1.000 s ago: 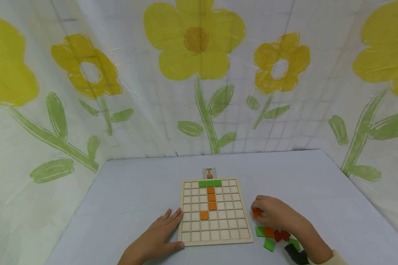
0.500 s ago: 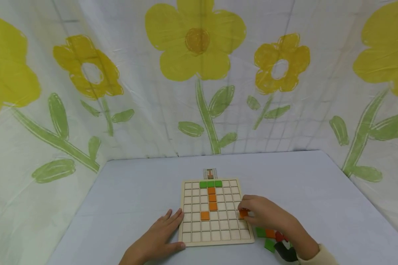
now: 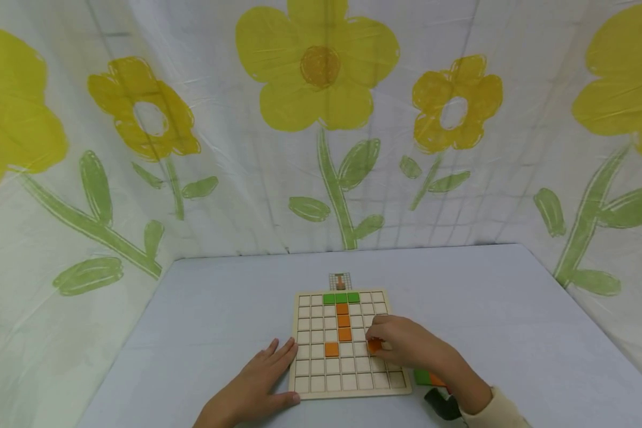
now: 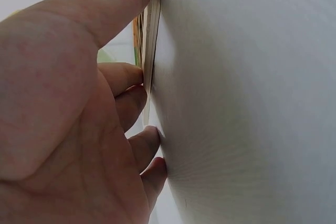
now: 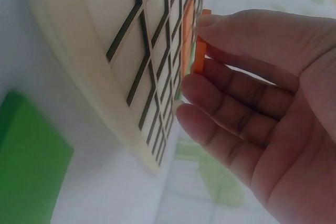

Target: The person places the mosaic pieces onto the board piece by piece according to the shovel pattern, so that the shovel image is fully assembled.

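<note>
A wooden grid board (image 3: 353, 395) lies on the table. Three green square tiles (image 3: 341, 298) sit in its far row, with a column of orange square tiles (image 3: 343, 321) below them and a lone orange tile (image 3: 331, 349) lower left. My left hand (image 3: 257, 380) rests beside the board with fingers and thumb extended, their tips touching its left and near edges. Over the board's right part, my right hand (image 3: 409, 343) pinches an orange tile (image 5: 199, 56) between thumb and fingers. The thumb partly covers it, so whether it is one tile or more cannot be told.
A small printed grid card (image 3: 340, 281) lies just beyond the board. Right of the board lie a loose green tile (image 3: 421, 377) and an orange tile (image 3: 436, 380), the latter partly hidden by the right forearm. A flower-print cloth (image 3: 219, 196) hangs behind the table.
My right hand has carried the orange tile leftward from beside the loose pieces to over the board. The forearm now covers most of those pieces. My left hand stays at the board's edge.
</note>
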`<action>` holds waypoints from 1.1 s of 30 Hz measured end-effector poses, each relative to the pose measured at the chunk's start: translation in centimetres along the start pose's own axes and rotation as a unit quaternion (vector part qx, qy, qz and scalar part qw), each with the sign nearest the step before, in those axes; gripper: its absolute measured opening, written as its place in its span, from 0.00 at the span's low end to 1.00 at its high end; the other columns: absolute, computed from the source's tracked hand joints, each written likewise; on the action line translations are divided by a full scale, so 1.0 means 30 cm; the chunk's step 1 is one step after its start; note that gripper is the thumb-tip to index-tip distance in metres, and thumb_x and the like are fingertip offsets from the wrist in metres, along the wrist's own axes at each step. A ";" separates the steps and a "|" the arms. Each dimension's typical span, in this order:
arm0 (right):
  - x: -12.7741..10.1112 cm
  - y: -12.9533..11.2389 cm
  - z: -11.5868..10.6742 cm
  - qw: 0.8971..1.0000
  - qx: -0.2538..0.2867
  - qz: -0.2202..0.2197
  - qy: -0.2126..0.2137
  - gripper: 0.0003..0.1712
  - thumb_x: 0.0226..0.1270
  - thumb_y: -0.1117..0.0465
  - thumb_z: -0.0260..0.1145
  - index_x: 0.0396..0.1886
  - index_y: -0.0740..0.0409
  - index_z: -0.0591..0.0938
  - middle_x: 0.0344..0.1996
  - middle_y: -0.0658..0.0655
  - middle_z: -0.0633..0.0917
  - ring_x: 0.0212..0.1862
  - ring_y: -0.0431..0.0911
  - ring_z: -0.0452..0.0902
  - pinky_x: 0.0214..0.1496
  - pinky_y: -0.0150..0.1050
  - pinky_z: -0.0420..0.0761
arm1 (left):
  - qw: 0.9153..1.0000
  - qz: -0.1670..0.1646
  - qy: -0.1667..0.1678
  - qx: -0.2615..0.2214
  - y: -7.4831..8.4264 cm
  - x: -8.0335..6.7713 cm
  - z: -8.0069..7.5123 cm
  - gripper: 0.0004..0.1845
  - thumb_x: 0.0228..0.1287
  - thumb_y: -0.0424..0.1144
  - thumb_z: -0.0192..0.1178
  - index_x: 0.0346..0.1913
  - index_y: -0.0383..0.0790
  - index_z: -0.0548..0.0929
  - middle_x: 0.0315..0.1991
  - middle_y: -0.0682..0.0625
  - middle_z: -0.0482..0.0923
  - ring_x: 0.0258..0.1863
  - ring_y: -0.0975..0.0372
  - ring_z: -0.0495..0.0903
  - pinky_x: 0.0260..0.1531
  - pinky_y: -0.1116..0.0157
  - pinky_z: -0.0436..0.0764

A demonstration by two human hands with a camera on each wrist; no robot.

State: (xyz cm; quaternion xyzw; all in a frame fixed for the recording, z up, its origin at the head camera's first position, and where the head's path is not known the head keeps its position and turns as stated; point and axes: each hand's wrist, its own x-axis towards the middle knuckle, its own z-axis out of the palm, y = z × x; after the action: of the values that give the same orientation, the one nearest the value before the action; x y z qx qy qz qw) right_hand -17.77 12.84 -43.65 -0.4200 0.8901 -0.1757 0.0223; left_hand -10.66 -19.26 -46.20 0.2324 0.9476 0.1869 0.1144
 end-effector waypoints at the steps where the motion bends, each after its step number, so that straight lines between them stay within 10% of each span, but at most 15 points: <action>1: 0.006 -0.004 0.002 1.000 -0.003 -0.002 0.002 0.10 0.52 0.58 0.70 0.36 0.52 0.83 0.30 0.41 0.76 0.31 0.34 0.67 0.32 0.28 0.72 | 1.000 0.000 0.000 -0.001 0.000 -0.001 -0.001 0.47 0.52 0.69 0.49 0.70 0.47 0.53 0.70 0.54 0.47 0.68 0.50 0.44 0.61 0.47 0.51; 33: 0.149 -0.079 0.089 0.998 -0.051 -0.017 -0.011 0.07 0.49 0.63 0.70 0.28 0.48 0.81 0.25 0.41 0.74 0.27 0.34 0.66 0.28 0.27 0.70 | 1.000 -0.006 -0.007 -0.006 0.005 -0.002 -0.007 0.47 0.52 0.69 0.50 0.70 0.48 0.53 0.70 0.55 0.47 0.68 0.51 0.43 0.61 0.48 0.50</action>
State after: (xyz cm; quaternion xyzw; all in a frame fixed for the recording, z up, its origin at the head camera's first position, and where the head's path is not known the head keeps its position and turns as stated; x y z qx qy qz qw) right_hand -18.42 7.29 -44.90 -0.4374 0.8904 -0.1255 0.0079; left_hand -10.60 -19.23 -45.93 0.2270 0.9470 0.1905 0.1240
